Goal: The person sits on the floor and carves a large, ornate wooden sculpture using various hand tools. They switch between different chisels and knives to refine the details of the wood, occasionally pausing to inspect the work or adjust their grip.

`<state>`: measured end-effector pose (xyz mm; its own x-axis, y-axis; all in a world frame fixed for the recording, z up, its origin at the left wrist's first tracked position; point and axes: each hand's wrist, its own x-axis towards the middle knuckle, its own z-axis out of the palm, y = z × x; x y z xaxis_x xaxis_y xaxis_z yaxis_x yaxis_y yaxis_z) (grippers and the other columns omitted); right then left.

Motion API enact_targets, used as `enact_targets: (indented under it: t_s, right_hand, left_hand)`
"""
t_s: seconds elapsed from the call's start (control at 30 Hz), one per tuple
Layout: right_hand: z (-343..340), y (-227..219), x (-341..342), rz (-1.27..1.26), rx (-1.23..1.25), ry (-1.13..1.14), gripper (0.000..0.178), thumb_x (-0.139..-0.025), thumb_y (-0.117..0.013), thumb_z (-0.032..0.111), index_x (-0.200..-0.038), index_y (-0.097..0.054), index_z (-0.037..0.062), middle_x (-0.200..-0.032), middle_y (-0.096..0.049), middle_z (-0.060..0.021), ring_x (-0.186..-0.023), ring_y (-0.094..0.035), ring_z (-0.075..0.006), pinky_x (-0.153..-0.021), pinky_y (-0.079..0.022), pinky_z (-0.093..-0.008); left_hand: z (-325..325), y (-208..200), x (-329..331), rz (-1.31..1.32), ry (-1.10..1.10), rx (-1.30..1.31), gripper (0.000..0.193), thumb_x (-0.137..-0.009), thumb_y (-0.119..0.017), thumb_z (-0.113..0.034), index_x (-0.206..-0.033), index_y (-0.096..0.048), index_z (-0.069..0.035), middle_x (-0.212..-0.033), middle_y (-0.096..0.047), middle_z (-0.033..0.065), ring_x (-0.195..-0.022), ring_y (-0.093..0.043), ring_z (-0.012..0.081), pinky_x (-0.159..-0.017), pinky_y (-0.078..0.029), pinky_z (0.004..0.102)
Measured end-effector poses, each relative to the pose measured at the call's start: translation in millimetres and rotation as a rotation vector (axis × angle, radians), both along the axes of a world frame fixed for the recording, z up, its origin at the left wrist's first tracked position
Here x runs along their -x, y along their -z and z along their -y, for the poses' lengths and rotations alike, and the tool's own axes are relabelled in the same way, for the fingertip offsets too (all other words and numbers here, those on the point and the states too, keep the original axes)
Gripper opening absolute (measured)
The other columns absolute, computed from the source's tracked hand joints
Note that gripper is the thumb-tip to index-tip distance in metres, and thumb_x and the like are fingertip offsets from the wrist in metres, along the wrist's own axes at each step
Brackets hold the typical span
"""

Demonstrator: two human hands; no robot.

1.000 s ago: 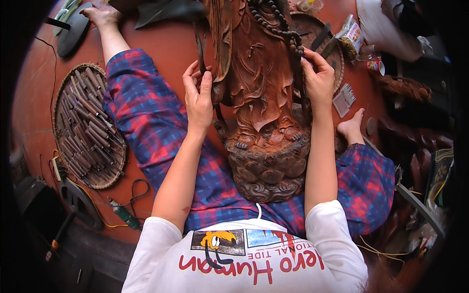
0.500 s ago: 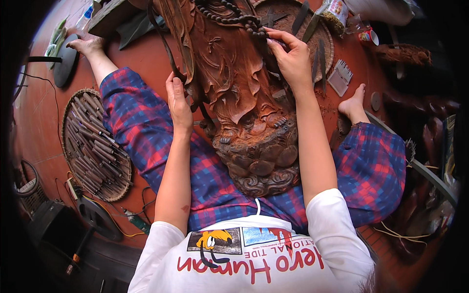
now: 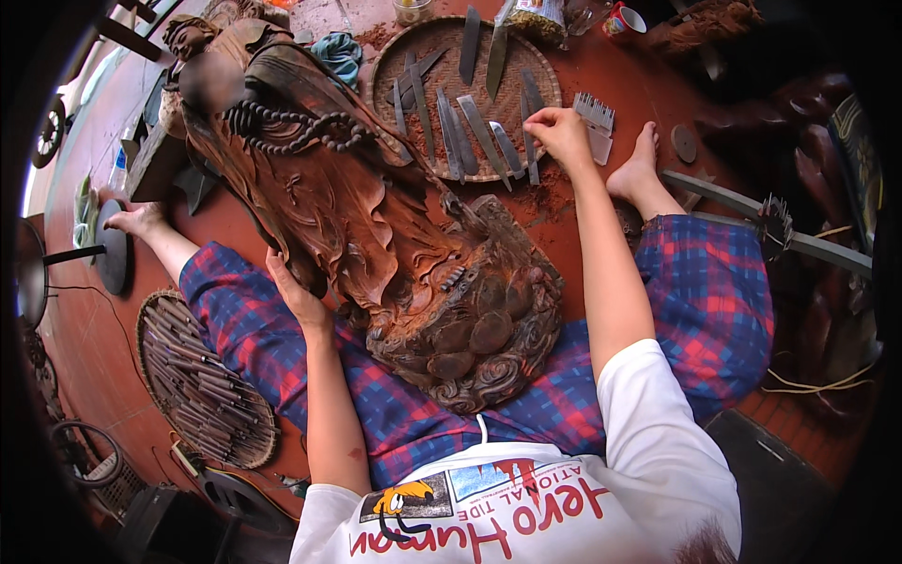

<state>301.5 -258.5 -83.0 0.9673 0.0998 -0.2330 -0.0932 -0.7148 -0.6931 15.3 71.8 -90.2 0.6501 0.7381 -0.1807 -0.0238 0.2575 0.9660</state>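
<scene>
A reddish-brown carved wooden statue (image 3: 362, 240) lies tilted across my lap, its rough base toward me and its head at the upper left. Dark carved beads (image 3: 282, 127) loop over its front. My left hand (image 3: 299, 291) holds the statue's left side, the fingers partly hidden by it. At the right rim of a round woven tray (image 3: 399, 61), my right hand (image 3: 561, 139) is closed in a pinch. What is between those fingertips, if anything, cannot be made out. A narrow flat file (image 3: 530, 155) lies right beside them, among several other flat files and blades on the tray.
An oval basket (image 3: 272, 442) full of wooden-handled carving tools stands left of my leg. Beyond my right hand is a small bristled brush (image 3: 594, 111). A red and white cup (image 3: 624, 21) lies at the back. Metal bars (image 3: 723, 202) stick out at the right, beside dark carved wood.
My right hand has left the statue's upper edge and moved to the tray's right rim. The statue has tipped to the left, with my left hand still on it. The view has shifted, showing its head.
</scene>
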Motion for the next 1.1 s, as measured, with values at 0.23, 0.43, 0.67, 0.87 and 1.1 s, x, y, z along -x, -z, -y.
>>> enact_targets:
  t_s: [0.23, 0.43, 0.67, 0.87, 1.1]
  right_hand:
    - [-49, 41, 18, -0.027, 0.150, -0.173, 0.011, -0.075, -0.079, 0.016, -0.086, -0.080, 0.0119, -0.084, -0.075, -0.0132, -0.084, -0.073, -0.0288, -0.082, -0.057, -0.0390]
    - [-100, 51, 22, 0.146, 0.431, -0.279, 0.012, -0.081, -0.071, 0.009, -0.086, -0.077, 0.0002, -0.090, -0.073, -0.0233, -0.090, -0.072, -0.0393, -0.081, -0.058, -0.0456]
    - [-114, 49, 14, -0.005, 0.471, -0.235, 0.020, -0.081, -0.072, 0.015, -0.090, -0.075, -0.0024, -0.098, -0.071, -0.0274, -0.097, -0.070, -0.0430, -0.084, -0.057, -0.0493]
    - [-98, 13, 10, -0.049, 0.283, -0.165, 0.032, -0.085, -0.065, 0.014, -0.112, -0.069, -0.0038, -0.105, -0.072, -0.0237, -0.099, -0.071, -0.0353, -0.085, -0.056, -0.0437]
    - [-45, -100, 75, -0.364, -1.135, -0.169, 0.051, -0.099, -0.055, 0.010, -0.147, -0.041, -0.0023, -0.115, -0.069, -0.0204, -0.080, -0.070, -0.0137, -0.063, -0.052, -0.0209]
  left_hand:
    - [-7, 7, 6, -0.048, -0.001, -0.104, 0.058, -0.110, -0.028, -0.043, -0.147, -0.040, -0.001, -0.142, -0.048, 0.0107, -0.132, -0.046, 0.0224, -0.112, -0.035, 0.0359]
    - [-9, 12, 10, -0.082, -0.017, -0.182, 0.059, -0.110, -0.028, -0.043, -0.147, -0.040, 0.001, -0.143, -0.047, 0.0110, -0.134, -0.044, 0.0227, -0.113, -0.033, 0.0361]
    - [-16, 25, 16, -0.066, 0.015, -0.145, 0.059, -0.110, -0.027, -0.044, -0.144, -0.042, 0.002, -0.139, -0.050, 0.0108, -0.128, -0.048, 0.0219, -0.109, -0.036, 0.0352]
    - [-5, 9, 6, -0.046, -0.010, -0.225, 0.054, -0.110, -0.029, -0.040, -0.138, -0.046, 0.002, -0.132, -0.053, 0.0118, -0.123, -0.049, 0.0216, -0.108, -0.035, 0.0342]
    - [0, -8, 2, -0.179, -0.021, -0.373, 0.053, -0.110, -0.032, -0.038, -0.139, -0.045, 0.004, -0.134, -0.052, 0.0147, -0.127, -0.048, 0.0245, -0.110, -0.033, 0.0344]
